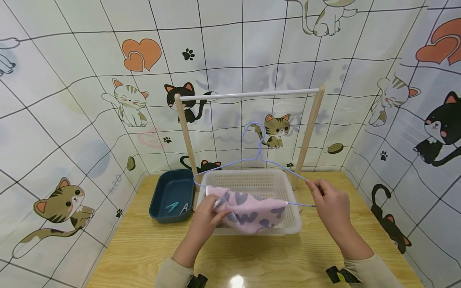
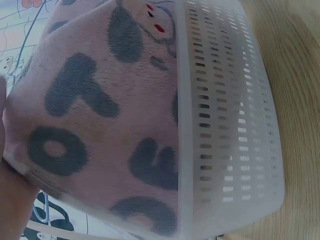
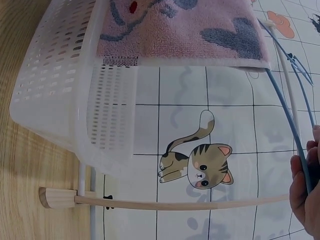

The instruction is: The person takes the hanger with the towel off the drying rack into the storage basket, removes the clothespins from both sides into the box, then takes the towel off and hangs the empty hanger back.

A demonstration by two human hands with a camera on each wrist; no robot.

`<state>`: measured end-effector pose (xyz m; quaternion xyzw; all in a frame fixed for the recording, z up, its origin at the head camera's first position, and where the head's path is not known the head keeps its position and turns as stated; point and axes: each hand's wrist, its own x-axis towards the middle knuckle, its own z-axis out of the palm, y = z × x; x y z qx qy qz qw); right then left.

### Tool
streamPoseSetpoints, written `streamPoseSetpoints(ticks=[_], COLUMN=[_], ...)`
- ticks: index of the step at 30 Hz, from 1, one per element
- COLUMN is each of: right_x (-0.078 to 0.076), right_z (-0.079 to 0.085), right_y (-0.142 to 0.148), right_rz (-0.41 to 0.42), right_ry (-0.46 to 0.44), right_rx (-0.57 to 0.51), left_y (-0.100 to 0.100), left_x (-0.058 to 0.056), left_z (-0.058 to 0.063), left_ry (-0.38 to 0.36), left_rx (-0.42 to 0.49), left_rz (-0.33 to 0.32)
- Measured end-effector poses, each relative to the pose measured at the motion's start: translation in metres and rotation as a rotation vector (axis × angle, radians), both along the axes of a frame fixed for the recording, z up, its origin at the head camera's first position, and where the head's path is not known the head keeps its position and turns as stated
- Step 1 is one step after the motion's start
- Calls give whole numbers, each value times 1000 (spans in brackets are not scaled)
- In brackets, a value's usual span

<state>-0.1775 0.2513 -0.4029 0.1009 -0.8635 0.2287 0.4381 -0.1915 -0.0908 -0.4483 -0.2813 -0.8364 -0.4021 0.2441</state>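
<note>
A pink towel (image 1: 253, 210) with grey-purple shapes hangs folded over the lower bar of a blue wire hanger (image 1: 260, 157). My left hand (image 1: 209, 214) pinches the towel near its left end. With curled fingers my right hand (image 1: 329, 204) grips the hanger at its right corner. Towel and hanger are held over a white perforated basket (image 1: 248, 176). In the left wrist view the towel (image 2: 95, 110) drapes beside the basket wall (image 2: 225, 125). The right wrist view shows the towel's white edge (image 3: 200, 62) and my right-hand fingers (image 3: 300, 185) around the hanger wire (image 3: 285, 107).
Behind the basket stands a wooden rack with a white crossbar (image 1: 248, 95). A dark blue tray (image 1: 162, 200) on the left holds two clothespins (image 1: 173, 207). All stand on a wooden table (image 1: 133, 240) against a cat-patterned wall covering (image 1: 223, 52).
</note>
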Motion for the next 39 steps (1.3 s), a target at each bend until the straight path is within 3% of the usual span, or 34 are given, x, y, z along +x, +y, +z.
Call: streamPoseSetpoints(ticks=[12, 19, 30, 39], right_x=[3, 4, 2, 3], right_z=[6, 7, 6, 6], right_y=[-1, 0, 5, 5], right_rz=[14, 1, -23, -24], right_ry=[13, 22, 44, 61], right_rx=[-27, -41, -52, -33], left_y=[-5, -3, -5, -5], left_x=[-4, -5, -5, -5], left_z=[-3, -6, -4, -2], left_ry=[83, 93, -18, -215], left_rx=[-160, -104, 10, 111], left_rz=[73, 129, 218, 241])
